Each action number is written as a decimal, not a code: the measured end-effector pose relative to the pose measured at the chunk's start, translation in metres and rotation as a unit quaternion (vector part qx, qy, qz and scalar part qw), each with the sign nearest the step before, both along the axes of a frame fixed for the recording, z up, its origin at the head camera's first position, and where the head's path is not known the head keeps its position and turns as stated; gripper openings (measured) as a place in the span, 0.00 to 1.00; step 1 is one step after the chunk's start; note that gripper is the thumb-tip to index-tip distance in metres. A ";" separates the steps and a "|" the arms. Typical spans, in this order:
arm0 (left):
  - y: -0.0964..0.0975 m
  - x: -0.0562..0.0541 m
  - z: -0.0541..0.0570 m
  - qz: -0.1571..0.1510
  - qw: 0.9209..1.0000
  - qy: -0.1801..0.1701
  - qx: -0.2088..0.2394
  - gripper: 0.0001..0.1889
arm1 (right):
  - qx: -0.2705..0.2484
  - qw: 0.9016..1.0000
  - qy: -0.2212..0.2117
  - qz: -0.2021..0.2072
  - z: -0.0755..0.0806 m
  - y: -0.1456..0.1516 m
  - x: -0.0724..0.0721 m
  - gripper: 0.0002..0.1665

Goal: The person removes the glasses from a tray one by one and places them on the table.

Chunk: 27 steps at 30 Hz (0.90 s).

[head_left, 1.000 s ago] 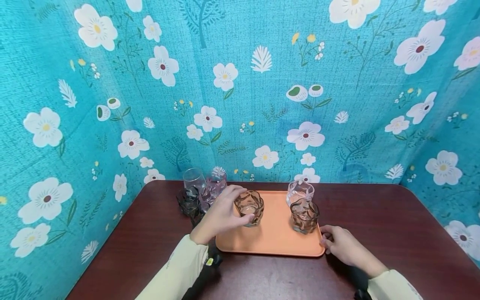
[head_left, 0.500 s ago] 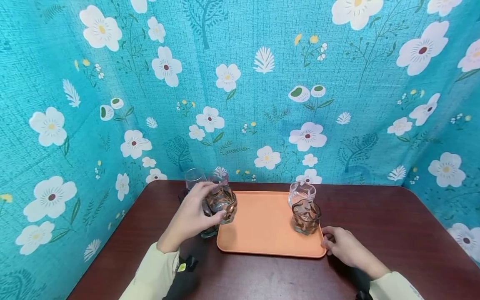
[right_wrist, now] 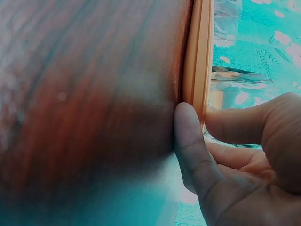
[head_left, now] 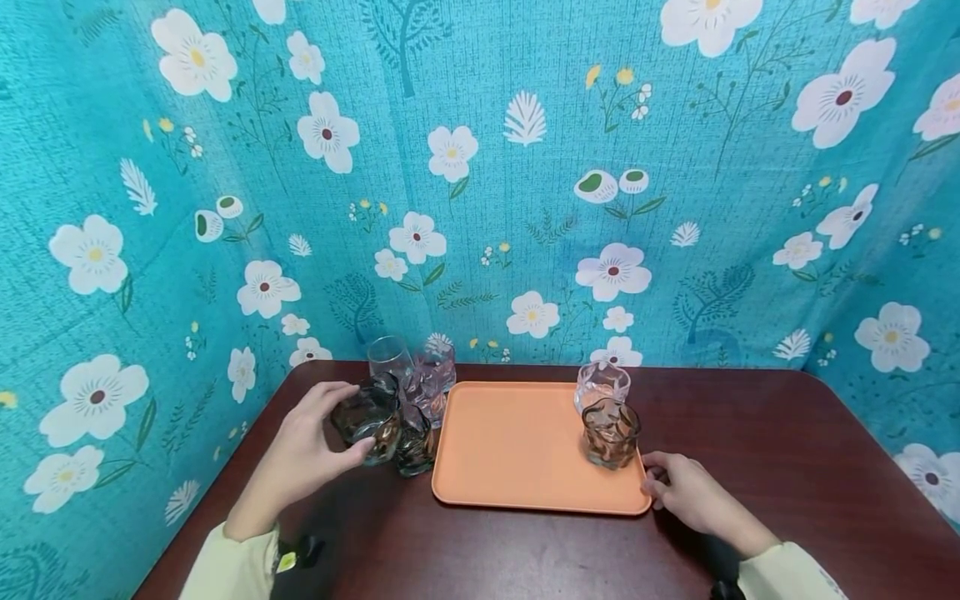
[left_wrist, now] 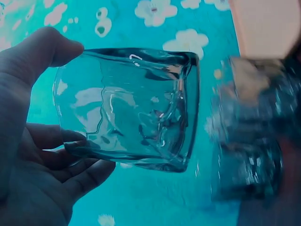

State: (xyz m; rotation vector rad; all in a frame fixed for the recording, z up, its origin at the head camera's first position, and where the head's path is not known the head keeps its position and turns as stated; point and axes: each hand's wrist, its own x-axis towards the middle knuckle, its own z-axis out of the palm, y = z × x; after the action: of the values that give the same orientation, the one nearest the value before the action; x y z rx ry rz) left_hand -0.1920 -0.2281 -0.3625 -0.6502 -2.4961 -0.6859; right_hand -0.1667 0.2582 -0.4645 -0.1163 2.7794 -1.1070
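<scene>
My left hand (head_left: 296, 454) grips a smoky, wavy-sided glass (head_left: 363, 421) near its rim, off the left side of the orange tray (head_left: 517, 450). In the left wrist view, the thumb is on one side of this glass (left_wrist: 127, 108) and the fingers are on the other. Beside it a dark glass (head_left: 415, 450) stands on the table. My right hand (head_left: 690, 496) pinches the tray's right edge near the front corner, thumb and finger on either side of the rim (right_wrist: 196, 61). On the tray's right part, a brown glass (head_left: 611, 437) stands in front of a clear pinkish glass (head_left: 602, 383).
Behind the held glass, several more glasses cluster at the table's back left, among them a tall clear glass (head_left: 390, 358) and a pink glass (head_left: 437, 371). A floral turquoise cloth (head_left: 480, 208) rises behind the dark red table (head_left: 540, 558).
My left hand has carried the smoky glass from over the tray's left part leftward past its edge, beside the other glasses. The right hand has stayed at the tray's corner.
</scene>
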 end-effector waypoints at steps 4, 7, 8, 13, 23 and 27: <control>-0.018 0.002 -0.007 0.016 1.000 -0.014 -0.008 0.33 | 0.001 1.000 0.005 0.001 -0.001 0.000 0.000 0.21; -0.028 0.001 -0.015 0.027 0.999 -0.028 -0.008 0.33 | 0.002 1.000 0.010 0.005 -0.001 0.000 0.000 0.20; -0.031 0.000 -0.018 0.032 0.999 -0.033 -0.008 0.33 | 0.002 1.000 0.009 0.003 -0.002 0.000 0.000 0.20; -0.038 -0.008 -0.033 0.048 0.997 -0.064 -0.008 0.33 | 0.008 1.000 0.006 0.002 -0.002 0.000 -0.001 0.21; -0.045 -0.031 -0.069 0.067 0.992 -0.106 0.001 0.33 | 0.016 1.000 -0.012 -0.001 0.000 -0.001 -0.003 0.21; -0.043 -0.035 -0.076 0.061 0.992 -0.113 0.006 0.34 | 0.017 1.000 -0.008 0.000 0.000 -0.001 -0.004 0.20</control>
State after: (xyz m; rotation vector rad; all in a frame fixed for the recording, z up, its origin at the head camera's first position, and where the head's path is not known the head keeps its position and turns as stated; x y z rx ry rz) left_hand -0.2273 -0.2713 -0.4386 -0.4311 -2.7094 -0.7638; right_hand -0.1702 0.2570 -0.4643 -0.1041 2.7822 -1.0542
